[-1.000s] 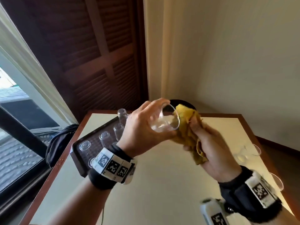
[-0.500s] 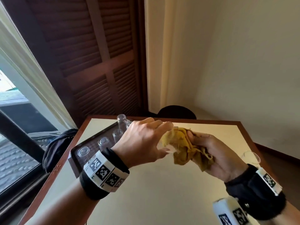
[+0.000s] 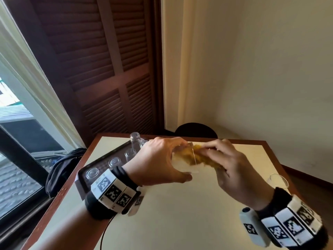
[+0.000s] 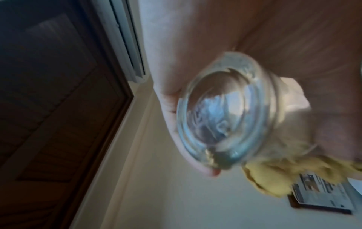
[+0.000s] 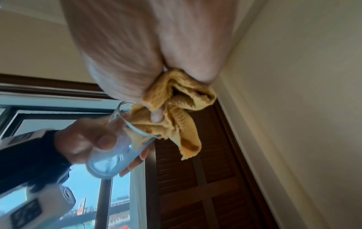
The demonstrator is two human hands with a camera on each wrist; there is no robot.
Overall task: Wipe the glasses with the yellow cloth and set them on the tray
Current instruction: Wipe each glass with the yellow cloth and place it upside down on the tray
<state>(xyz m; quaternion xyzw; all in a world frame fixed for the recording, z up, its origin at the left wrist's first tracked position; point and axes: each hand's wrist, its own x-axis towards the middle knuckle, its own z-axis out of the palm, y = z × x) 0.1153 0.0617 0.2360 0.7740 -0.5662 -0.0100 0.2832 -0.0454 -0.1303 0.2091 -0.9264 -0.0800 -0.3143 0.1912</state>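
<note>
My left hand [image 3: 162,159] grips a clear glass [image 3: 187,163] sideways above the table, its thick base [image 4: 219,114] facing the left wrist camera. My right hand [image 3: 228,165] holds the bunched yellow cloth [image 3: 200,156] and pushes part of it into the glass mouth [image 5: 133,124]; the rest of the cloth [image 5: 182,111] hangs outside. The dark tray [image 3: 100,165] lies at the table's left edge with several glasses [image 3: 114,162] upside down on it. Another glass [image 3: 278,179] stands at the table's right edge.
The cream table [image 3: 180,213] has a wooden rim. A black bag [image 3: 61,168] sits beside the table on the left, by the window. A dark chair back [image 3: 195,129] stands beyond the far edge. Brown louvred doors rise behind.
The glass has turned from mouth-up to lying sideways and has come lower. The right hand has brought the cloth from beside the rim into the glass mouth.
</note>
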